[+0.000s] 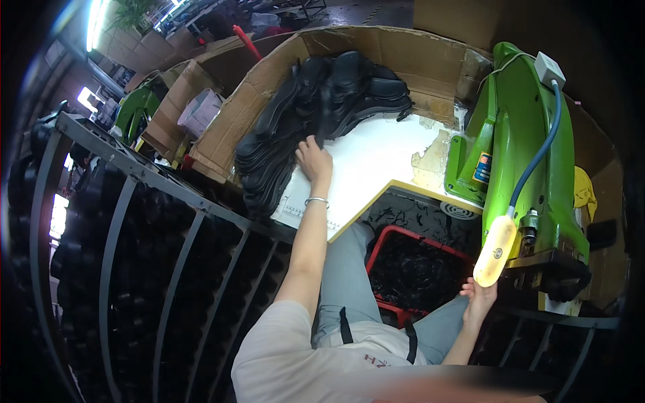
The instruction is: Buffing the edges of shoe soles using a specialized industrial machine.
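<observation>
A heap of black shoe soles [269, 134] leans along the left and back of a white work surface [363, 161]. At its near edge is my left hand [314, 159], fingers bent around a black sole that is blurred and blends into the heap. My right hand [478, 299] is low on the right, just beneath the yellow lit lamp [496, 252] beside the green machine [531, 154]. Its fingers are curled and partly covered by the lamp; whatever they may hold is hidden.
Cardboard walls [403, 57] surround the work surface at the back and sides. Below its cut-out front, a red crate [379, 269] with black scraps stands between my legs. A grey metal railing [181, 258] with black items behind it runs along the left.
</observation>
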Action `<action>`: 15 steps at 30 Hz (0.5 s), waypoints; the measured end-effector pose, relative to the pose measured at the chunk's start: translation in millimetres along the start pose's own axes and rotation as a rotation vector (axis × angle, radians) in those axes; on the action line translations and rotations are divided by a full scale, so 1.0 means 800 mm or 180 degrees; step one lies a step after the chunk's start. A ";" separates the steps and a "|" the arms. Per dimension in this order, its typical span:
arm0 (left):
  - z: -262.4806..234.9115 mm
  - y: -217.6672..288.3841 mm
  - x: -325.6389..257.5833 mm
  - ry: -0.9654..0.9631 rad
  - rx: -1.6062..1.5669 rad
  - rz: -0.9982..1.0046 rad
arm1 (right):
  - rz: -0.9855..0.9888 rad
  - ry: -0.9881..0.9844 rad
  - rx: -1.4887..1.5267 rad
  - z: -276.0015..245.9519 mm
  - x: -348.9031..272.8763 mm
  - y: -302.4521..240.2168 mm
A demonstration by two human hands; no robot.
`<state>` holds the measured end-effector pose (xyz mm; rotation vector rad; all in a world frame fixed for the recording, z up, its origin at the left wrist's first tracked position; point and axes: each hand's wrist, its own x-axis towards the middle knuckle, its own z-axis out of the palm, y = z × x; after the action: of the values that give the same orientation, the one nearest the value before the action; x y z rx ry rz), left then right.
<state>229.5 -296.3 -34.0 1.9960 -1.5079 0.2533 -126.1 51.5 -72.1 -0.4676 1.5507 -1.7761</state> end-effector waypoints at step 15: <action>-0.196 0.099 -0.312 -0.1700 -0.3856 0.1171 | 0.1892 -0.1541 0.0871 0.010 -0.095 -0.045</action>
<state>106.9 -18.3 -5.7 0.8161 -1.6874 -0.9142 -79.4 101.0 -21.9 -0.2384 0.9556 -1.2628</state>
